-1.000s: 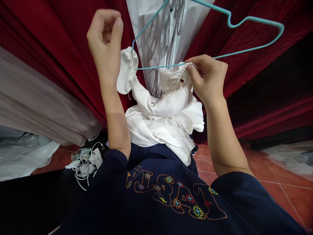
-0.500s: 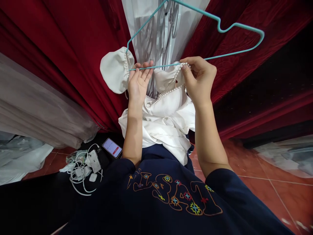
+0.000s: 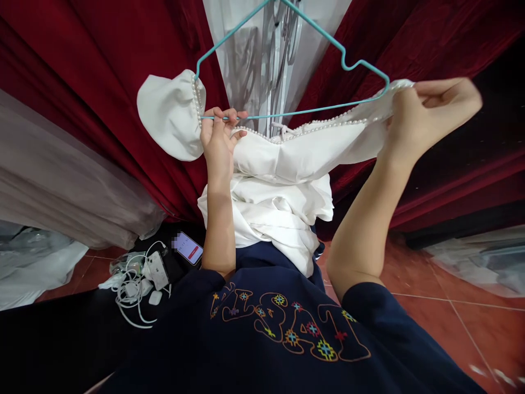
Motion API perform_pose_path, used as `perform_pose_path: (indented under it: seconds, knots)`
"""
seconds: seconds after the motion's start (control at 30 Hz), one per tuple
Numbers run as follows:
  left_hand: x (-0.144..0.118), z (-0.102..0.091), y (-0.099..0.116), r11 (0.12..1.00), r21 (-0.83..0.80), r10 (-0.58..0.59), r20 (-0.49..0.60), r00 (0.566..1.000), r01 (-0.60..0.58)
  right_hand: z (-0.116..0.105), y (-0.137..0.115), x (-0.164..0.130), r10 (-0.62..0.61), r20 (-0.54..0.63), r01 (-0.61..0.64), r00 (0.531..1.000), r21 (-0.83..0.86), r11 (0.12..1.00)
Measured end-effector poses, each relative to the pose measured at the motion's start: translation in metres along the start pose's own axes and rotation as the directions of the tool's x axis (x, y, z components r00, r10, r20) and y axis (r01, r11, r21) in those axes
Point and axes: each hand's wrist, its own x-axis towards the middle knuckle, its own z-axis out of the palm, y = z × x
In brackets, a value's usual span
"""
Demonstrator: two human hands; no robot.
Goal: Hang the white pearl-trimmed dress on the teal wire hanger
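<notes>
A light-blue clothes hanger [image 3: 295, 112] spans the space before me, its top cut off by the frame edge. My left hand [image 3: 219, 139] has its fingers curled round the hanger's bottom bar near the left end, against the dress. The white dress [image 3: 299, 158] has pearl beading along its neckline, and its lower part lies bunched on my lap. Its left puffed sleeve [image 3: 170, 115] hangs over the hanger's left end. At the far right, my right hand [image 3: 426, 117] grips the dress's other sleeve, stretched out past the hanger's right end; some fingertips are hidden.
A phone with a lit screen [image 3: 189, 249] lies on a black surface [image 3: 61, 334] to my left, beside white cables and chargers [image 3: 137, 287]. Red curtains [image 3: 123, 82] and white drapes surround me. Red tiles [image 3: 430, 284] cover the floor at right.
My right hand has moved right, pulling the dress's sleeve and bodice out past the hanger's end. The hanger shifted left, and my left fingers have curled round its bar.
</notes>
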Motion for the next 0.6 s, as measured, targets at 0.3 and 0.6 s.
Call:
perform_pose_path:
  seconds: [0.3,0.6]
  knots:
    - [-0.005,0.003,0.004,0.999,0.018,-0.027,-0.055,0.998,0.028,0.027,-0.067,0.021,-0.188,0.281,0.228,0.941,-0.117,0.967]
    - [-0.005,0.003,0.002,0.974,0.211,-0.057,-0.142,0.988,0.087,0.064,-0.092,-0.005,-0.055,0.497,0.026,0.866,0.064,0.998]
